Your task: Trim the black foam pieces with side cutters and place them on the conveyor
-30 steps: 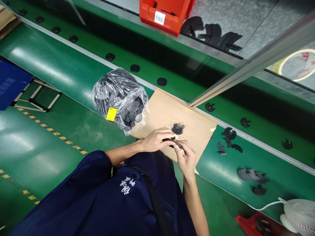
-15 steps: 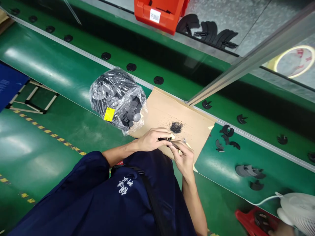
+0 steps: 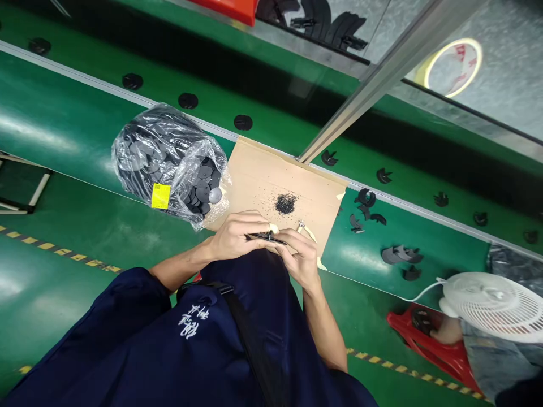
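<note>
Close to my body, I pinch a thin, dark disc-like plastic part (image 3: pixel 271 238) between both hands, with a small raised black bit on its upper side. My left hand (image 3: pixel 235 233) grips its left end; a pale cover is on one fingertip. My right hand (image 3: pixel 302 257) is closed on its right end. Just beyond the right fingers shows a small metal-tipped tool with pale yellow handles (image 3: pixel 301 225), partly hidden; whether it lies on the board is unclear. A heap of tiny black pieces (image 3: pixel 285 203) lies on the cardboard sheet (image 3: pixel 254 169) ahead of my hands.
Left of the cardboard sits a clear plastic bag (image 3: pixel 169 164) of dark discs. Beyond a metal rail, dark parts (image 3: pixel 243 122) lie on a green belt. A slanted metal post (image 3: pixel 365 93) rises ahead. Curved black pieces (image 3: pixel 401 254) and a white fan (image 3: pixel 496 302) are at right.
The view has swung so the bench things sit further left. Between my hands, the dark part has turned and more of its length and its raised bit show. Both hands keep their grip.
</note>
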`<state>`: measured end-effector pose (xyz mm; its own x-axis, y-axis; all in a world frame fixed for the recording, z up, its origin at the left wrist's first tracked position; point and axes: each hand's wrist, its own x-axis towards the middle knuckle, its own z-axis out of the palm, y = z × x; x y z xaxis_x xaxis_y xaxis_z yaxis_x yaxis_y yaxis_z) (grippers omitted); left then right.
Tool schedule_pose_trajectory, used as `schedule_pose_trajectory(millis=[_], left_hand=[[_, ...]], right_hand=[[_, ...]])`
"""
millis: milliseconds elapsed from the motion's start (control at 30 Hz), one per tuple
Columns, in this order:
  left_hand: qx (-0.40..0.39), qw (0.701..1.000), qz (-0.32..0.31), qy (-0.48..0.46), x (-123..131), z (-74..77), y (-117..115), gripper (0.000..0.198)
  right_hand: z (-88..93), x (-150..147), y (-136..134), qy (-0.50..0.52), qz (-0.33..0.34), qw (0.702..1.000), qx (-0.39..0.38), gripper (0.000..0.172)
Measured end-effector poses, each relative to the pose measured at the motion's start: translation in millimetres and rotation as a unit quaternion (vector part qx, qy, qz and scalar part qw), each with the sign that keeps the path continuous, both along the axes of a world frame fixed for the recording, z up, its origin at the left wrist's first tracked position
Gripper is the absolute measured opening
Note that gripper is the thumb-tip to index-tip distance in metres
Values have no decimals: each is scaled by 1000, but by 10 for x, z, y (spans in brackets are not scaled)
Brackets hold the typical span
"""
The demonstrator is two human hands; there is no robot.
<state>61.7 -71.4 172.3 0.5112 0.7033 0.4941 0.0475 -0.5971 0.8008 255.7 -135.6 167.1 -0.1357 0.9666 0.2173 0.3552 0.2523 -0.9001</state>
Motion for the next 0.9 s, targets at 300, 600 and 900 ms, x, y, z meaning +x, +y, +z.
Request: schedule_pose_trajectory(millis=[300, 600, 900], left_hand=[[-36, 999, -19, -35, 10, 38, -23, 33], [-168, 980, -90, -49, -2, 37, -1, 39], [-236, 967, -73, -57, 14, -9, -36, 57]], right_hand=[[-29, -15, -2, 50, -1, 998, 32, 14], [-36, -6, 0, 71, -18, 997, 11, 16], [11, 29, -68, 42, -103, 991, 69, 6]])
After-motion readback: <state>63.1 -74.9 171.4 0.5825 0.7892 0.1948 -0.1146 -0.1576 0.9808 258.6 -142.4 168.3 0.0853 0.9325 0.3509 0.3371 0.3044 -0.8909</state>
